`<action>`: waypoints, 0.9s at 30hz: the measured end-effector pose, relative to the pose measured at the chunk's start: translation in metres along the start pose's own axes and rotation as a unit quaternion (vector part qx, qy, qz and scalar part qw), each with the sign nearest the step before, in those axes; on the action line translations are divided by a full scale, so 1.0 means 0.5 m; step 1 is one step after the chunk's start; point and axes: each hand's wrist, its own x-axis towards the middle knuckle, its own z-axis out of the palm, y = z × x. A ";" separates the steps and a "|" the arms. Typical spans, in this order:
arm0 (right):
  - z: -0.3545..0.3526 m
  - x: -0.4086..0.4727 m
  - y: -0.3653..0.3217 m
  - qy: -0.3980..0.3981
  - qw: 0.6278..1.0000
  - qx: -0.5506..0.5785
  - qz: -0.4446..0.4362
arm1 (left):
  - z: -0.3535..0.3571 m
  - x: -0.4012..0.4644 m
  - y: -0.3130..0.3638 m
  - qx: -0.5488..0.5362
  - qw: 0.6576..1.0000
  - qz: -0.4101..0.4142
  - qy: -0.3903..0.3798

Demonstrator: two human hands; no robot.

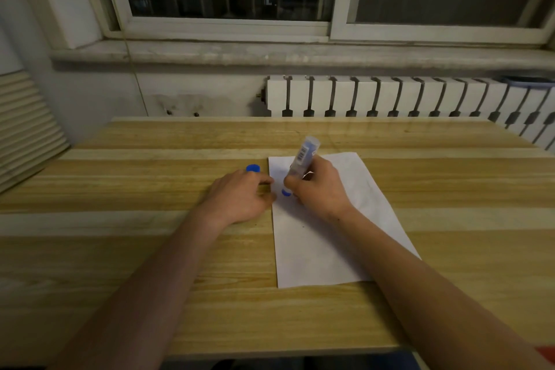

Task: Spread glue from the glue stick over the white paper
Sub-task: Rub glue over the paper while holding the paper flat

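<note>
Gripping the glue stick (pixel 301 164) in the right hand (pixel 316 189), blue tip down on the white paper (pixel 327 246). Resting the left hand (pixel 240 195) loosely curled, empty, fingertips pinning the sheet's near edge. Risking dragging and creasing the sheet if that light pinning slips.

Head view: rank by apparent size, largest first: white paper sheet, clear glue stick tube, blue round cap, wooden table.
1. Light wooden table
2. White paper sheet
3. Clear glue stick tube with barcode label, held in the right hand
4. Blue round cap, partly hidden behind the left hand
</note>
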 end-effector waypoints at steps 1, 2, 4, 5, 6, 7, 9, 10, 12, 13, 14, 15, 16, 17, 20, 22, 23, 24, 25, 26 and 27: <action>0.002 -0.001 0.000 -0.006 1.000 0.002 -0.004 | -0.001 0.000 0.001 -0.001 1.000 0.000 -0.004; 0.005 -0.002 0.000 -0.012 1.000 0.006 -0.008 | -0.002 0.000 0.001 -0.002 1.000 0.000 -0.007; 0.009 -0.005 -0.001 -0.020 1.000 0.013 -0.013 | -0.004 -0.001 0.002 -0.003 1.000 -0.003 -0.012; 0.010 -0.006 -0.001 -0.021 1.000 0.014 -0.015 | -0.006 -0.002 0.003 -0.004 1.000 -0.005 -0.014; 0.011 -0.007 0.000 -0.023 1.000 0.014 -0.016 | -0.007 -0.002 0.004 -0.006 1.000 -0.005 -0.018; 0.012 -0.007 0.000 -0.024 0.999 0.015 -0.016 | -0.008 -0.002 0.006 -0.007 1.000 -0.004 -0.021; 0.015 -0.009 0.000 -0.026 0.999 0.014 -0.018 | -0.010 -0.002 0.008 -0.009 1.000 -0.005 -0.026; 0.016 -0.010 0.000 -0.028 0.999 0.011 -0.021 | -0.011 -0.002 0.008 -0.008 1.000 -0.006 -0.027; 0.018 -0.011 0.000 -0.034 0.999 0.002 -0.029 | -0.011 -0.002 0.008 -0.005 1.000 -0.007 -0.026; 0.018 -0.012 0.000 -0.035 0.999 0.000 -0.029 | -0.012 -0.002 0.009 -0.003 1.000 -0.007 -0.025; 0.017 -0.012 -0.001 -0.036 0.999 -0.001 -0.028 | -0.012 -0.002 0.009 -0.001 1.000 -0.008 -0.024; 0.017 -0.012 -0.001 -0.036 0.999 -0.001 -0.027 | -0.012 -0.002 0.010 -0.001 1.000 -0.008 -0.023; 0.016 -0.011 -0.001 -0.035 0.999 -0.003 -0.027 | -0.012 -0.002 0.011 -0.001 1.000 -0.008 -0.022; 0.016 -0.011 -0.001 -0.034 0.999 -0.006 -0.030 | -0.013 -0.002 0.012 0.000 1.000 -0.007 -0.021; 0.013 -0.012 0.000 -0.028 0.999 -0.013 -0.032 | -0.012 -0.001 0.013 0.003 1.000 -0.008 -0.025; 0.010 -0.013 0.002 -0.027 0.999 -0.016 -0.025 | -0.009 -0.001 0.012 0.005 1.000 -0.011 -0.025; 0.008 -0.012 0.002 -0.027 0.999 -0.018 -0.022 | -0.009 -0.001 0.012 0.006 1.000 -0.012 -0.022; 0.006 -0.012 0.003 -0.026 0.999 -0.020 -0.020 | -0.008 -0.001 0.011 0.005 1.000 -0.013 -0.019; 0.005 -0.010 0.004 -0.025 0.999 -0.020 -0.019 | -0.007 0.000 0.010 0.004 1.000 -0.012 -0.017; 0.004 -0.010 0.005 -0.024 0.999 -0.020 -0.018 | -0.006 0.000 0.009 0.002 1.000 -0.010 -0.017; 0.003 -0.009 0.006 -0.023 0.999 -0.019 -0.017 | -0.005 0.001 0.008 0.001 1.000 -0.009 -0.016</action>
